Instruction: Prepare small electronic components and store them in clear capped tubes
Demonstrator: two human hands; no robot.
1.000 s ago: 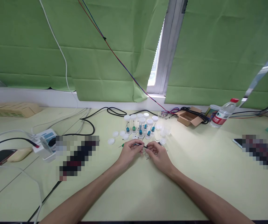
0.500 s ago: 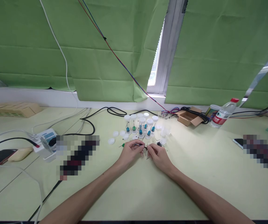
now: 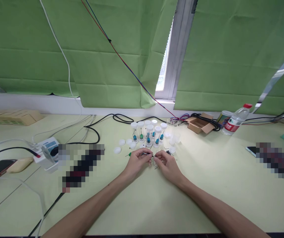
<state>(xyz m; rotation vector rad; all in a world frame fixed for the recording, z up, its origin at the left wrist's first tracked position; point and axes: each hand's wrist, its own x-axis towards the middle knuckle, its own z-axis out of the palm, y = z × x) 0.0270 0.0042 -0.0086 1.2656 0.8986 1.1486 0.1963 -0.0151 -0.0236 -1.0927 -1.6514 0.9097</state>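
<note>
My left hand [image 3: 139, 161] is closed in a pinch around a thin dark rod [image 3: 145, 153], whose full shape is too small to make out. Facing it, my right hand [image 3: 166, 165] has thumb and forefinger pressed together close to the rod's right end; what they hold is hidden. Thin metal pieces [image 3: 156, 167] lie on the table below the fingertips. Left of my left hand is a small green-hubbed piece [image 3: 129, 154] with a thin needle-like tip. Just beyond both hands stand several clear capped tubes [image 3: 135, 133] containing blue or green pieces with thin stems.
Several loose white caps [image 3: 117, 150] lie left of the tubes, with clear empty containers [image 3: 175, 137] to their right. Farther back are an open cardboard box [image 3: 199, 125] and a water bottle [image 3: 236, 120]. A white power strip [image 3: 46, 152] with cables occupies the left side.
My right fingertips have moved slightly left, nearer to my left fingers, and less of the dark piece shows between them. The whole view has shifted a little.
</note>
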